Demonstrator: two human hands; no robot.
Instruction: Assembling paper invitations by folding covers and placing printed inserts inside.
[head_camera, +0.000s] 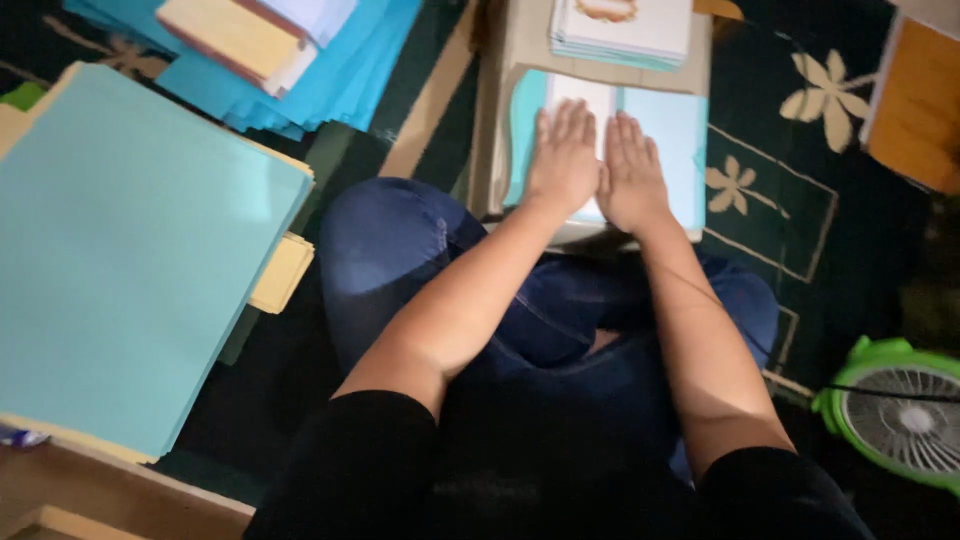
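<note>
Two hands lie flat, side by side and touching, on a light-blue sheet (668, 130) spread over a small low worktop (500, 110); the left hand (566, 160) and right hand (630, 170) keep fingers straight and together, palms down, gripping nothing; such pressing seems meant to hold the paper flat, perhaps along a fold, where a white part (580, 95) shows; the sheet sits directly beneath both palms. A stack of cards (625, 30) rests beyond the fingertips; blue paper stacks (120, 250) lie on the floor at left; a green fan (900, 410) stands at right.

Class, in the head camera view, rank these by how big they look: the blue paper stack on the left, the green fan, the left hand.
1. blue paper stack, though it lies nearest the camera
2. green fan, partly cut off
3. left hand
</note>
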